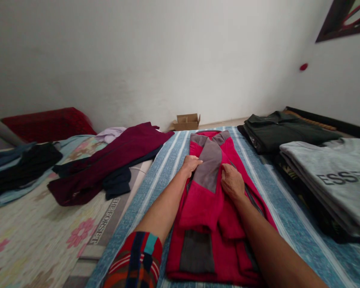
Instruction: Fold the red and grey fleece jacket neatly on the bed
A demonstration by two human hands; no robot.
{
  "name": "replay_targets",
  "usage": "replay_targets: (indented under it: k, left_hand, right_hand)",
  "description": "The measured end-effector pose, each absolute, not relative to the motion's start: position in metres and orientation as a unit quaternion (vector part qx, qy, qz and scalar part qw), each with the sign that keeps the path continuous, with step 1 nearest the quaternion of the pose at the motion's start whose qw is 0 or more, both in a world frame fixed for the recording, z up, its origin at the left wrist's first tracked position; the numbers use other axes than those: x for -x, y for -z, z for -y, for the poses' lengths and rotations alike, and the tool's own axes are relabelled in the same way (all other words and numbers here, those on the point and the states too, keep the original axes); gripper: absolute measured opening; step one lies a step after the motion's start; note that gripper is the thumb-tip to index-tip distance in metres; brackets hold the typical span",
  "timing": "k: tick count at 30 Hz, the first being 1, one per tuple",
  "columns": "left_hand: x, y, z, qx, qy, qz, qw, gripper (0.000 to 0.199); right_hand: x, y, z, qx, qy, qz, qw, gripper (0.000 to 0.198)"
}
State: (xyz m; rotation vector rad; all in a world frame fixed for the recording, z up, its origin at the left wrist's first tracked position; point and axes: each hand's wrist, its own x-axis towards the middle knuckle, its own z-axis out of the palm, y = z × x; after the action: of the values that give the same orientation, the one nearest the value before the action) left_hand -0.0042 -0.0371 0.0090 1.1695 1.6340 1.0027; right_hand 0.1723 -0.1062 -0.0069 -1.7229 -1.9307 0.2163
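A red and grey long-sleeved top (198, 256) lies lengthwise on the blue striped cloth, its collar toward the wall. Its sleeves (208, 168) are laid inward over the body of the garment. My left hand (192, 164) grips the left edge of a sleeve at its grey panel, the thumb on top and the other fingers partly hidden. On the opposite side, my right hand (232, 181) has its fingers curled on the red fabric, gripping it beside the grey panel. The fingertips of my right hand are partly hidden.
Folded dark clothes (283, 130) and a grey printed shirt (333, 168) are stacked at right. Maroon clothing (108, 162) and black clothing (27, 168) lie loosely at left on a floral sheet (48, 228). A small cardboard box (186, 123) sits by the wall.
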Motion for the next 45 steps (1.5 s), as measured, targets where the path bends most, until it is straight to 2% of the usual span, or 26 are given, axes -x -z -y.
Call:
replay_targets:
  k: [4, 17, 33, 45]
  left_hand:
    - [0.007, -0.011, 0.046, -0.474, -0.384, -0.655, 0.446, 0.018]
    - [0.007, 0.001, 0.048, -0.482, -0.413, -0.667, 0.390, 0.017]
    - [0.008, 0.006, 0.052, -0.489, -0.436, -0.663, 0.363, 0.019]
    - [0.011, 0.003, 0.051, -0.509, -0.423, -0.661, 0.355, 0.020]
  right_hand:
    - [-0.171, 0.006, 0.106, 0.636, -0.081, 0.719, 0.268, 0.029]
    - [-0.171, 0.011, 0.104, 0.628, -0.065, 0.725, 0.276, 0.026]
    - [-0.170, 0.019, 0.101, 0.624, -0.081, 0.727, 0.276, 0.036]
    - [-0.167, 0.020, 0.101, 0.621, -0.079, 0.729, 0.275, 0.035]
